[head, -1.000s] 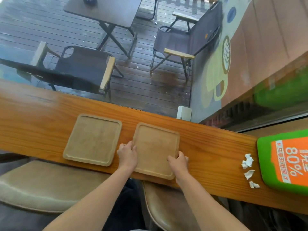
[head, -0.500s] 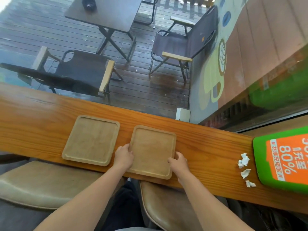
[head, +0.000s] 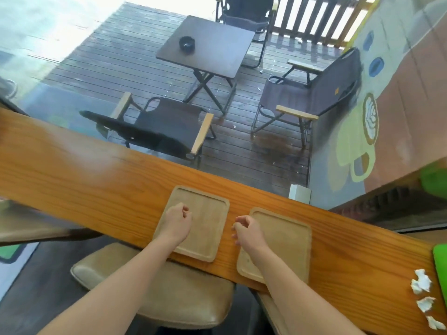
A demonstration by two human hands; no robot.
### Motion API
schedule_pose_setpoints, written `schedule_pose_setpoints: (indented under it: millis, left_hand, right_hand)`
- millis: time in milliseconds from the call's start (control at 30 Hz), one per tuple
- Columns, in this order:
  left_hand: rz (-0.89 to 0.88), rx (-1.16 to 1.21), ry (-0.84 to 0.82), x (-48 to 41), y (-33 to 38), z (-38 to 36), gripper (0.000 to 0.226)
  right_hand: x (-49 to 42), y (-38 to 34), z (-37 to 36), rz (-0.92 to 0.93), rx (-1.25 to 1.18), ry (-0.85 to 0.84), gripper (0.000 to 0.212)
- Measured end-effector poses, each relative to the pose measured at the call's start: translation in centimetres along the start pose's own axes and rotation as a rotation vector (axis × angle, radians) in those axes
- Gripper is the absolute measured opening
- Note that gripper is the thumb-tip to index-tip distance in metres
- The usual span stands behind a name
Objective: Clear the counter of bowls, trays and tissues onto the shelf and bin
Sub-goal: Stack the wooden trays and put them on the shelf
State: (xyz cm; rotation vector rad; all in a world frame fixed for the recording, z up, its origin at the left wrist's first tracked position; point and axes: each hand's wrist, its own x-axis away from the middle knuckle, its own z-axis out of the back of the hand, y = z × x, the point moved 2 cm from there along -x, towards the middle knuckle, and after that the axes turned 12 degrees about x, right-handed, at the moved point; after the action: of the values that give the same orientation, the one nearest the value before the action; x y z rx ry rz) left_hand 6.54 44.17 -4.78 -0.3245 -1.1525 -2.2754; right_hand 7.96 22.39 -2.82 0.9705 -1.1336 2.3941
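Observation:
Two square wooden trays lie side by side on the long wooden counter [head: 92, 180]. My left hand [head: 177, 222] hovers over the near left part of the left tray [head: 208, 221], fingers loosely curled and holding nothing. My right hand [head: 246, 232] is at the left edge of the right tray [head: 285, 243], fingers curled and apart, also holding nothing. My right forearm crosses that tray's near left corner. Three crumpled white tissues [head: 422, 284] lie on the counter at the far right.
A green and orange sign [head: 440, 267] sits at the right edge beside the tissues. A small white box [head: 300, 193] stands at the counter's far edge. Padded stools [head: 150, 286] are below the near edge. Beyond the glass is a deck with chairs and a table.
Both hands have let go of the right tray and shifted left; my left hand is now over the left tray. The view has swung left and tilted up.

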Motion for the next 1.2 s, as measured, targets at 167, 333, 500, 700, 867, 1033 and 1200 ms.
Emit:
schedule_pose_setpoints:
  millis: [167, 333, 500, 700, 867, 1033, 1200]
  left_hand:
    - [0.104, -0.113, 0.005, -2.9, -4.3, 3.6, 0.043]
    - [0.165, -0.15, -0.078, -4.1, -6.2, 3.1, 0.047]
    - [0.166, -0.08, -0.1, -5.3, -6.2, 2.6, 0.046]
    - [0.186, -0.084, -0.099, -5.4, -6.4, 2.1, 0.052]
    - [0.12, -0.095, -0.082, -4.5, -4.4, 1.8, 0.05]
    - [0.031, -0.092, -0.09, -2.3, -0.1, 0.2, 0.052]
    - [-0.059, -0.081, -0.121, 1.0, 4.5, -3.4, 0.049]
  right_hand:
    - [-1.1, -2.3, -6.0, -0.084, 0.123, 0.045, 0.054]
    - [-1.4, -2.0, -9.0, -0.231, 0.187, 0.074, 0.064]
    - [-2.4, -2.4, -10.0, -0.324, 0.11, 0.11, 0.075]
    - [-2.7, -2.1, -9.4, -0.418, -0.039, 0.12, 0.07]
    - [-1.6, -1.8, -7.7, -0.437, -0.068, 0.14, 0.074]
    - [0.1, -0.4, -3.9, -0.418, -0.141, 0.191, 0.074]
    - [1.9, 3.3, 1.2, -0.387, -0.2, 0.28, 0.075]
